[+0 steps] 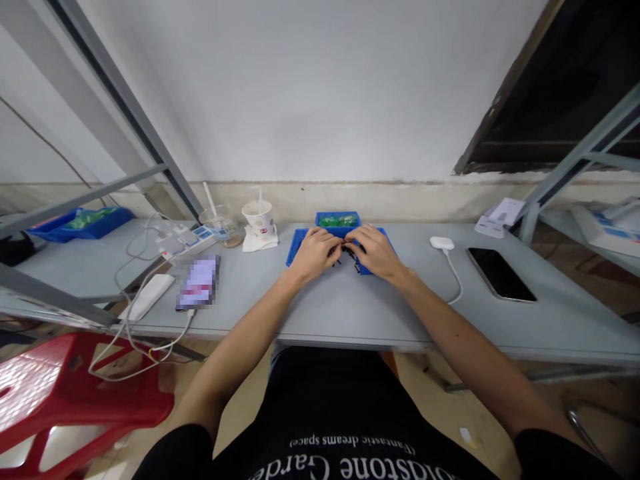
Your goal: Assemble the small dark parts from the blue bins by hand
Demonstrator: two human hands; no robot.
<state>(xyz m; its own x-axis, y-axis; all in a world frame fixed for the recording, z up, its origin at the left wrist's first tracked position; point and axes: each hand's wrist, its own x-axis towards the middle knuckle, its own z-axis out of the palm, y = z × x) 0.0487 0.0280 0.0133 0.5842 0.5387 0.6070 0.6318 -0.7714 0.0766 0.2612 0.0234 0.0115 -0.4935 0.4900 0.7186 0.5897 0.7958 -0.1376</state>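
My left hand [319, 252] and my right hand [373, 250] meet over the front of a blue plastic bin [297, 243] on the grey table. The fingertips of both are pinched close together around something small and dark, too small to name. Several small black pieces [356, 261] lie beneath and between the hands, at the bin's front edge. My hands cover much of the bin's inside. Behind it stands a smaller blue bin [338, 217] with green, shiny pieces in it.
On the left are two drink cups [259, 219], a power strip [193, 241], a phone [199, 283] and loose white cables. A white earbud case [442, 243] and a dark phone [501, 274] lie to the right. A red stool [90, 387] stands below, at left.
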